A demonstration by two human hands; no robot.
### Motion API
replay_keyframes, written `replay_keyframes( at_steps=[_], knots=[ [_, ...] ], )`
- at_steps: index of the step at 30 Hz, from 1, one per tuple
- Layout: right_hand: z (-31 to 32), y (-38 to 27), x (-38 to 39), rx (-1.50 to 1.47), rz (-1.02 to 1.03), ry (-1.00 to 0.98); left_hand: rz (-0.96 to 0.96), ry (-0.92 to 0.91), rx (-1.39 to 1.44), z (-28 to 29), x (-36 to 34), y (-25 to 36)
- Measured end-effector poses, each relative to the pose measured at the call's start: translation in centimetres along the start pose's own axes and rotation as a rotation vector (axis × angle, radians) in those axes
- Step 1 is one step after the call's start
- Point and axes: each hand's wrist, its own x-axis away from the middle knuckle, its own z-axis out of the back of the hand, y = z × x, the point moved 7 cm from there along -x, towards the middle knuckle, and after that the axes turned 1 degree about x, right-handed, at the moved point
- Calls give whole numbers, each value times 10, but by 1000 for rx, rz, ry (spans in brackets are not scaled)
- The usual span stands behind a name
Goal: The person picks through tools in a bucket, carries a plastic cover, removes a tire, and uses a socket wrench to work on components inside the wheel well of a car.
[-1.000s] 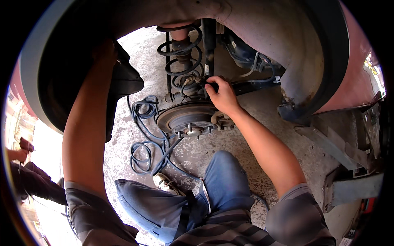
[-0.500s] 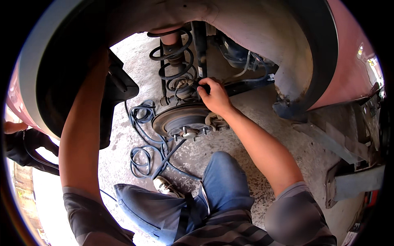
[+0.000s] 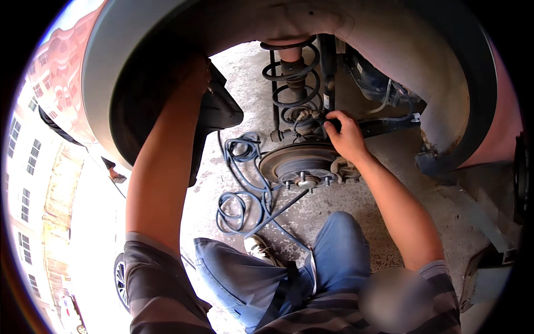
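I am crouched at a car's open wheel arch point(image 3: 445, 83) with the wheel off. My right hand point(image 3: 346, 136) reaches behind the brake disc point(image 3: 300, 164), and its fingers curl around the lower end of the black shock absorber point(image 3: 328, 72), next to the coil spring point(image 3: 289, 78). My left arm stretches up into the dark top of the arch. My left hand point(image 3: 194, 75) lies in shadow against the inner liner, so its grip is hidden. The hub with its wheel studs point(image 3: 303, 179) faces me.
A blue hose point(image 3: 242, 183) lies in coils on the concrete under the hub. A black mud flap point(image 3: 219, 111) hangs at the left of the arch. My bent knee in jeans point(image 3: 339, 250) and a shoe point(image 3: 261, 247) are below the disc. A sill and bracket point(image 3: 484, 222) are at right.
The view has swung, so the hub sits more to the right and lower. My right hand stays at the shock absorber's base. A person's hand seen at far left earlier is out of view.
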Motion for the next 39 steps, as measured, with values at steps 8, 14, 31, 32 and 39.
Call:
replay_keyframes(
  at_steps=[8,14,31,32,39],
  knots=[
    [-4,2,1,-49,11,29,-4,39,35,1,-1,5],
    [-1,-1,2,-69,25,20,100,-248,573,-10,2,-9],
    [-11,-23,0,103,192,-74,336,-584,803,14,118,-19],
    [-12,-27,0,111,204,-92,338,-672,697,27,141,-22],
    [1,-11,0,174,92,-147,163,-1605,296,-27,475,-181]
  ],
)
